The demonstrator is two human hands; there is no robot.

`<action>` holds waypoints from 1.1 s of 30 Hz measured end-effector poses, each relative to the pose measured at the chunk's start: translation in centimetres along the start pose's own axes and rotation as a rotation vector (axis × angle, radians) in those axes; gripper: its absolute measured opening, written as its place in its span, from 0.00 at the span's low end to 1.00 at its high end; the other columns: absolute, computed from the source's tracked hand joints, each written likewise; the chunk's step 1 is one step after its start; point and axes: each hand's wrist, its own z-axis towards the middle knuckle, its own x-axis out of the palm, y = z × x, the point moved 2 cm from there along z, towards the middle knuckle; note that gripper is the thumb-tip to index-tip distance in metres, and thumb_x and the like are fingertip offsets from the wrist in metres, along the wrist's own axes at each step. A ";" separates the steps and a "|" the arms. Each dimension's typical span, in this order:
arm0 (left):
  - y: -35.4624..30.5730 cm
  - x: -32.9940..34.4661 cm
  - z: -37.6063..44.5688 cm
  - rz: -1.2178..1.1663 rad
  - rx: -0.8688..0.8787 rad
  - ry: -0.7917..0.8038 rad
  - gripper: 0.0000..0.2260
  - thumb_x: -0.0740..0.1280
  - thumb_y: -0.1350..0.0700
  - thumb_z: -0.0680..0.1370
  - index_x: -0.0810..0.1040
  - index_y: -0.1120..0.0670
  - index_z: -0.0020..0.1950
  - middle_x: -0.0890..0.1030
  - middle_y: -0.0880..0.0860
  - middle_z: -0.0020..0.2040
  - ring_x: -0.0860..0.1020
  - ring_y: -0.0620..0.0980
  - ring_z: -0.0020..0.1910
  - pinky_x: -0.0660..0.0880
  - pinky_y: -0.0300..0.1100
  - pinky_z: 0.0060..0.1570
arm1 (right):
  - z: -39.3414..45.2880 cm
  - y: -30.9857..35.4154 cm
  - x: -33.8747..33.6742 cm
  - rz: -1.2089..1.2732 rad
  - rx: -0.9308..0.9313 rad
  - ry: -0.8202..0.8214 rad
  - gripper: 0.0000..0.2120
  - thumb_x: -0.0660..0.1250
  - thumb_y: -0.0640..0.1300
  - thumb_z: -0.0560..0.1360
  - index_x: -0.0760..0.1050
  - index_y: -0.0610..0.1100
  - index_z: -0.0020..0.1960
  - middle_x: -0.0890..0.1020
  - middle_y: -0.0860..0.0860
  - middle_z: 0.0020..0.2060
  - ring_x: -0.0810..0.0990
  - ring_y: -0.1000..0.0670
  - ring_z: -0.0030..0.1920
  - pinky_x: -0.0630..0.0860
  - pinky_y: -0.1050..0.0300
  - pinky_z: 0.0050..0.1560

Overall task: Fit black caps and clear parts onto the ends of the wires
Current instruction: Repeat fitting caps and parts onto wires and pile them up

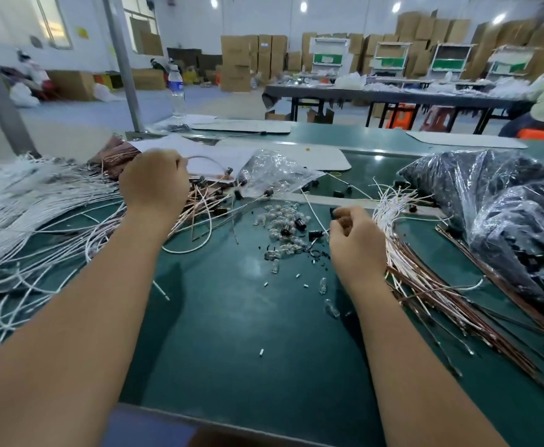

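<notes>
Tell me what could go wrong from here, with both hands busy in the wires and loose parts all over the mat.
1. The left hand pulls a wire out of the tangled copper-coloured bundle; neighbouring wires may drag along and sweep the pile of clear parts apart.
2. The right hand pinches a small black cap; it could slip and be lost among the stray bits on the green mat.

No legible text anywhere: blue label on the water bottle [176, 87] too blurred to read, likewise small white stickers on the stacked cardboard boxes [254, 56].
</notes>
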 end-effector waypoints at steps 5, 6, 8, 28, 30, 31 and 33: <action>1.8 2.8 -2.6 0.304 -0.126 0.331 0.15 0.64 0.61 0.70 0.80 0.54 0.55 0.71 0.54 0.67 0.60 0.56 0.70 0.52 0.62 0.69 | -0.4 -0.4 -0.2 -0.528 0.027 0.187 0.08 0.60 0.42 0.77 0.77 0.43 0.49 0.79 0.46 0.48 0.71 0.46 0.49 0.70 0.51 0.52; 1.2 3.1 -2.6 0.273 -0.100 0.294 0.18 0.65 0.60 0.69 0.79 0.53 0.57 0.68 0.54 0.70 0.55 0.55 0.72 0.51 0.63 0.68 | -0.5 -0.4 -0.2 -0.588 0.045 0.203 0.06 0.59 0.42 0.77 0.75 0.44 0.45 0.78 0.47 0.47 0.68 0.46 0.48 0.68 0.51 0.53; -0.9 3.5 -2.5 0.207 -0.018 0.216 0.21 0.64 0.59 0.69 0.77 0.52 0.62 0.65 0.54 0.73 0.52 0.55 0.74 0.51 0.65 0.67 | -0.5 -0.5 -0.1 -0.639 0.070 0.208 0.07 0.60 0.44 0.77 0.71 0.45 0.41 0.76 0.47 0.47 0.66 0.46 0.47 0.67 0.50 0.54; -12.7 6.3 -7.8 -0.558 0.448 0.281 0.15 0.57 0.61 0.81 0.79 0.51 0.61 0.80 0.49 0.53 0.72 0.52 0.57 0.59 0.43 0.56 | 0.2 0.8 -0.9 -0.402 -0.288 -0.218 0.07 0.58 0.29 0.75 0.71 0.39 0.47 0.71 0.49 0.36 0.67 0.47 0.37 0.59 0.55 0.38; -12.0 6.4 -7.7 -0.536 0.411 0.251 0.14 0.58 0.62 0.81 0.79 0.53 0.61 0.81 0.51 0.55 0.73 0.54 0.57 0.61 0.45 0.58 | 0.4 0.5 -1.7 -0.394 -0.241 -0.272 0.06 0.59 0.31 0.77 0.71 0.39 0.47 0.73 0.47 0.35 0.70 0.46 0.36 0.65 0.53 0.36; -11.6 6.4 -7.6 -0.518 0.394 0.232 0.14 0.58 0.63 0.80 0.79 0.55 0.61 0.81 0.53 0.55 0.74 0.56 0.57 0.63 0.47 0.59 | 0.6 0.2 -2.1 -0.390 -0.205 -0.309 0.06 0.59 0.31 0.77 0.71 0.39 0.46 0.74 0.48 0.36 0.71 0.46 0.37 0.68 0.53 0.37; -10.9 6.6 -7.4 -0.501 0.350 0.210 0.14 0.59 0.65 0.80 0.79 0.57 0.61 0.81 0.56 0.52 0.75 0.58 0.54 0.67 0.50 0.59 | 1.0 -0.3 -3.2 -0.373 -0.109 -0.413 0.06 0.58 0.32 0.77 0.71 0.40 0.46 0.74 0.49 0.37 0.72 0.47 0.39 0.69 0.52 0.40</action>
